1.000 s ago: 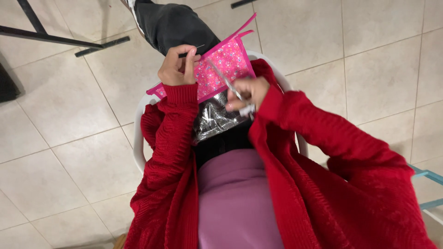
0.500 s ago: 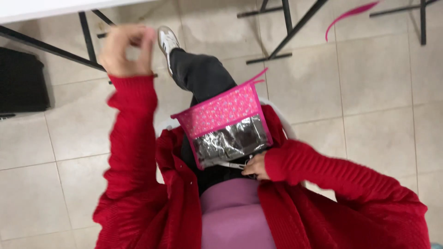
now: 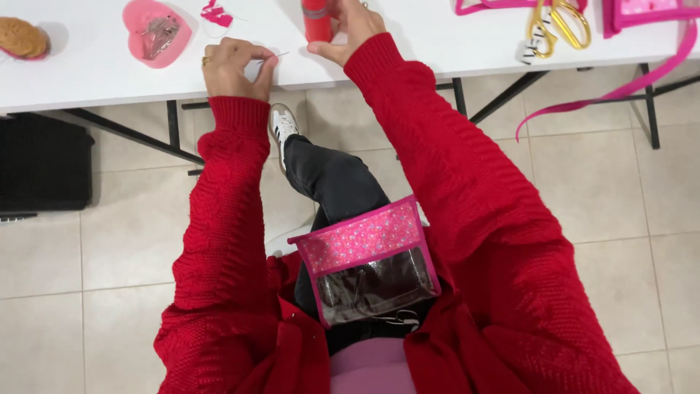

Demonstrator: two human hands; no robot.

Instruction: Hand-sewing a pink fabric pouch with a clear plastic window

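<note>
The left hand [image 3: 232,67] sits at the desk's [image 3: 95,69] near edge, fingers pressed together and pinching a thin needle [image 3: 277,55] that points toward the right hand [image 3: 348,33]. The right hand curls round a red spool [image 3: 316,18] a little in from the same edge; its fingertips are hidden behind the spool, so how tightly they close cannot be told. The pouch [image 3: 368,259], pink with a clear front, lies unheld on the lap, tilted, with small scissors [image 3: 397,319] partly under its lower edge.

A pink heart dish [image 3: 138,25] sits near the desk's far-left corner, gold scissors [image 3: 558,22] to the right, and a pink ribbon [image 3: 620,91] hangs off the right edge.

Risks, as I judge them: the needle is held by a fingertip pinch over the edge, so a slip would drop it to the tiled floor, hard to find. With both arms raised and nothing holding the pouch, a shift of the crossed leg could slide it off. The needle's point near the right hand could prick it.
</note>
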